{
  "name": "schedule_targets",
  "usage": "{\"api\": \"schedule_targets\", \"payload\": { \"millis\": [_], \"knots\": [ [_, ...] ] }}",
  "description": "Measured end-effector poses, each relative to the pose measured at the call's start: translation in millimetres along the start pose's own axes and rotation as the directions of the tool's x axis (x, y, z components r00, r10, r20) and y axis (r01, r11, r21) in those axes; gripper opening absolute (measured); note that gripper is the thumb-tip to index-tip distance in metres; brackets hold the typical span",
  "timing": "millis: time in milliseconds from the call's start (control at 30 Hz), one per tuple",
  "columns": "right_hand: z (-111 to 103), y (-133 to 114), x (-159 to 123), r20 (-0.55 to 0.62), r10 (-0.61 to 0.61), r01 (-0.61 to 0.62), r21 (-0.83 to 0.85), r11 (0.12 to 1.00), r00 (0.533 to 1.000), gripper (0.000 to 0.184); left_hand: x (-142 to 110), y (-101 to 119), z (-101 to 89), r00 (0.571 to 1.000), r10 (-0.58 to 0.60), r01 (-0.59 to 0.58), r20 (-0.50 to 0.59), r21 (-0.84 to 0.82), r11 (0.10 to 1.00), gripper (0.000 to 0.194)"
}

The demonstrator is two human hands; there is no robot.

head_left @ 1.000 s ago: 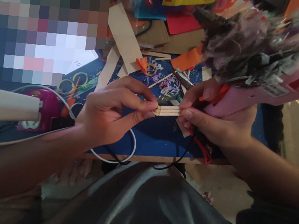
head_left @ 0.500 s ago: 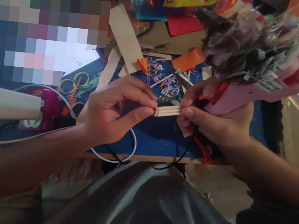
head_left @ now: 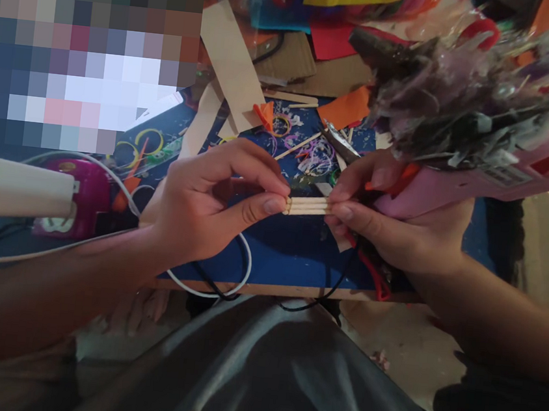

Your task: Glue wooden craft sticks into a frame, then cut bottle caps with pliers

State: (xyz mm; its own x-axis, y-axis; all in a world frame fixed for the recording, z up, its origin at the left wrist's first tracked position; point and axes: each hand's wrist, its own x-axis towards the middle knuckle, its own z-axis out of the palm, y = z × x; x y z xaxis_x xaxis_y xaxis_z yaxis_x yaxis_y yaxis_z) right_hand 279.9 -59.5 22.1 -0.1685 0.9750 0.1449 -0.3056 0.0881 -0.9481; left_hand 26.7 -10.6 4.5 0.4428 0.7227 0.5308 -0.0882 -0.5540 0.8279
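Observation:
Between my two hands a bundle of short wooden sticks (head_left: 308, 205) lies level above the blue tabletop. My left hand (head_left: 206, 201) pinches its left end between thumb and fingertips. Thumb and forefinger of my right hand (head_left: 390, 227) close on the right end. That same hand also has a pink hot glue gun (head_left: 418, 188) in its grip, with an orange trigger under the fingers. Plastic-like scraps and hardened grey clumps (head_left: 461, 114) cover the gun's front and top. Pliers or scissors with metal jaws (head_left: 340, 140) lie just behind, their red handle (head_left: 378, 285) partly under my right hand.
Pale wooden strips (head_left: 233, 64), an orange piece (head_left: 346, 112) and tangled rubber bands (head_left: 313, 157) lie behind my hands. At left stand a magenta power socket (head_left: 71, 200) and a white plug (head_left: 26, 189); white and black cables (head_left: 249, 262) loop near the table edge.
The bundle has turned slightly to lie more level. The glue gun has shifted a little right and down with my right hand. Both grips look the same.

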Motion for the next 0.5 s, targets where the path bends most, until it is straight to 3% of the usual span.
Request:
{"api": "schedule_targets", "payload": {
  "millis": [133, 500],
  "knots": [
    [-1.9, 0.3, -1.4, 0.009, -0.005, 0.005, 0.015, 1.0, 1.0, 0.033, 0.4, 5.1, 1.6, 0.994, -0.107, 0.107, -0.009, 0.025, 0.994, 0.01],
    [-3.9, -1.3, 0.7, 0.016, 0.074, -0.074, 0.017, 0.997, 0.997, 0.04, 1.7, 2.6, 3.3, 0.99, -0.139, 0.138, -0.009, -0.021, 0.99, 0.012]
  ]
}}
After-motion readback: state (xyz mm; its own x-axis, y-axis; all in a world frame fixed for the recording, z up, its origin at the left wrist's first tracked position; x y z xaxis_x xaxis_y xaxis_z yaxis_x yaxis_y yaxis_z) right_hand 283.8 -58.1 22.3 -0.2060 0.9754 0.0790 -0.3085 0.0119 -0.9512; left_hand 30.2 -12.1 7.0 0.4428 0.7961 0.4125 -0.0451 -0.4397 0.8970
